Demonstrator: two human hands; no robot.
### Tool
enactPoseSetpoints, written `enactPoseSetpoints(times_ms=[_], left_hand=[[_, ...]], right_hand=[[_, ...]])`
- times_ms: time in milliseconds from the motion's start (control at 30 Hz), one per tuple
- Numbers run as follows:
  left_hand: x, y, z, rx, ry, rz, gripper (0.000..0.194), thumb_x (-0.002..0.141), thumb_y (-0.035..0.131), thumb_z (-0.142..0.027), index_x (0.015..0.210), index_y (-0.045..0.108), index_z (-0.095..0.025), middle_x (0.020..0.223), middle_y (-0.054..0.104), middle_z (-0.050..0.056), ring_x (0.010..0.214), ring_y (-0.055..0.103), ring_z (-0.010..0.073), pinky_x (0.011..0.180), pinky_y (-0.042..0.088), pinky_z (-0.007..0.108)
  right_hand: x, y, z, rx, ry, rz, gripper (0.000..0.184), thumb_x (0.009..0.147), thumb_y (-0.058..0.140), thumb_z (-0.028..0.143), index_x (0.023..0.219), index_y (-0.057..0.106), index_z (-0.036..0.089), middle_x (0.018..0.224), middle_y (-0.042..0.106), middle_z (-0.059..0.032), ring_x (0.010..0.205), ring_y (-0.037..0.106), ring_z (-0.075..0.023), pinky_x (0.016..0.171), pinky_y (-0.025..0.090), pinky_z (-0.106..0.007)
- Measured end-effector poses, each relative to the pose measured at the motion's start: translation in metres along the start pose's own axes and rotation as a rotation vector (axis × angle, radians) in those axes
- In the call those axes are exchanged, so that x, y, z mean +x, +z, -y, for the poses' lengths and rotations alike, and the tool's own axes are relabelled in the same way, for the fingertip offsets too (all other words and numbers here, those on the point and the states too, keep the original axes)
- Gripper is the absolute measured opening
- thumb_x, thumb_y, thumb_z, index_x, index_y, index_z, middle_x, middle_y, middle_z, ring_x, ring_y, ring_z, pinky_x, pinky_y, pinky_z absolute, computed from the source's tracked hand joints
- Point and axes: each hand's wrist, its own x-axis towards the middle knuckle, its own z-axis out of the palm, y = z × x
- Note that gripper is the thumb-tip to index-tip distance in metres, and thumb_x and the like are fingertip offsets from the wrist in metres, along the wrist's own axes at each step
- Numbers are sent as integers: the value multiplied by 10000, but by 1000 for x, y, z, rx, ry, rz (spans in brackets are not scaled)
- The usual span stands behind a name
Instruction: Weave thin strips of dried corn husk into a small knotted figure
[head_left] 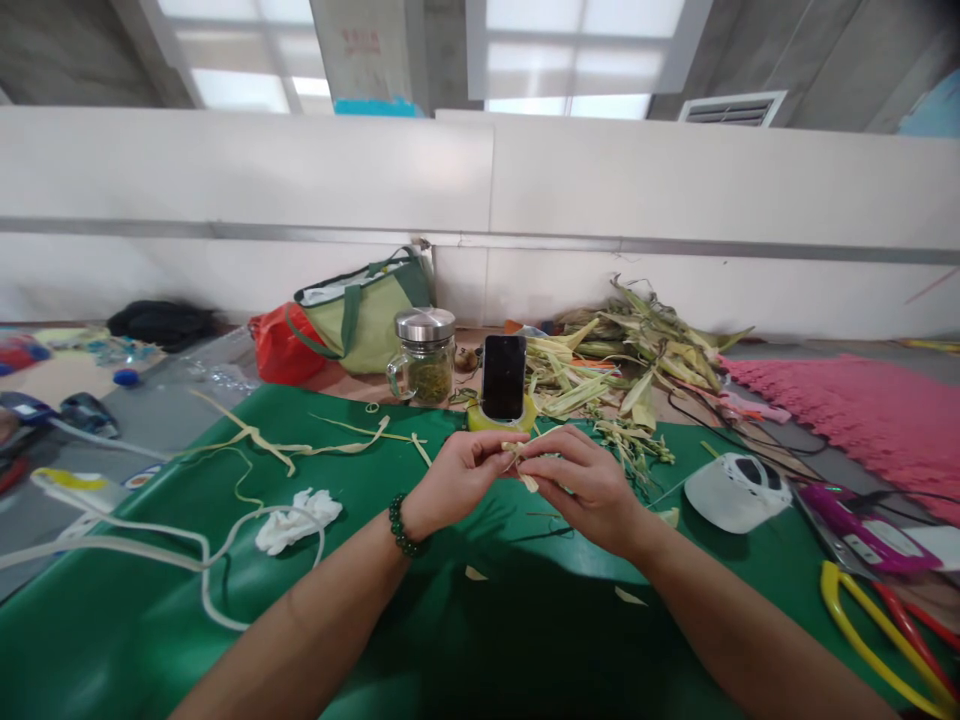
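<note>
My left hand [466,478] and my right hand [583,484] meet over the green mat [360,640], fingers closed in a pinch. Between their fingertips is a small pale piece of corn husk [529,482], with both hands gripping it; its exact shape is partly hidden by the fingers. A dark green bead bracelet [403,525] circles my left wrist. Just beyond the hands a black phone [503,378] leans upright on a yellow round base [480,418]. Behind my right hand lie loose husk strips [566,385].
A glass mug [427,370] with a steel lid stands behind the phone's left. White cable [206,590] and crumpled tissue [298,521] lie left. At right are a white roll-shaped object [738,493], yellow-handled scissors [862,620] and pink cloth [862,420]. Dried husks [652,330] pile at the back.
</note>
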Motion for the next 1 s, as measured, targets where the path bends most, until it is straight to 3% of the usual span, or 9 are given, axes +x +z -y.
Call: enactPoseSetpoints(times_ms=[233,467,667,800,933,1000], left_hand=[[-2,0,-2,-50,-18,23,297,797,591,-308,965,717,-99,904,730,114,795,643,206,691,506,283],[0,-1,-3,-121,-77,-35,278,760,642,-327,939,735,-135,883,739,87,822,648,206,734,504,282],[1,1,0,-256,-151,-25,338,708,688,-381,935,732,-133,784,735,68,701,647,169,650,513,257],[1,0,0,-331,-197,-38,405,665,722,-419,943,722,-124,778,737,71,710,664,171,688,532,276],[1,-1,0,-338,-215,-38,414,676,719,-416,966,708,-121,765,739,77,728,683,186,705,539,292],[1,-1,1,-328,-207,-47,387,685,718,-393,963,707,-123,773,740,76,722,686,184,698,539,288]], right_hand=[[0,0,1,16,-13,-9,135,820,583,109,916,635,188,910,639,-83,841,563,-180,717,510,-335],[2,-2,1,-117,-104,10,162,804,597,92,935,630,182,937,647,-82,883,536,-194,738,523,-336],[1,-2,1,-166,-144,19,205,778,607,69,954,622,174,968,652,-91,906,542,-204,754,529,-345],[-2,-4,1,-129,-160,-50,279,777,526,23,996,599,180,965,650,-94,902,568,-200,748,529,-352],[-2,-8,3,-146,-23,-254,273,777,515,41,977,588,212,923,644,-79,847,595,-201,753,507,-382],[-2,-9,3,-181,114,-276,207,802,549,111,978,589,213,953,644,-94,890,598,-225,790,493,-408]])
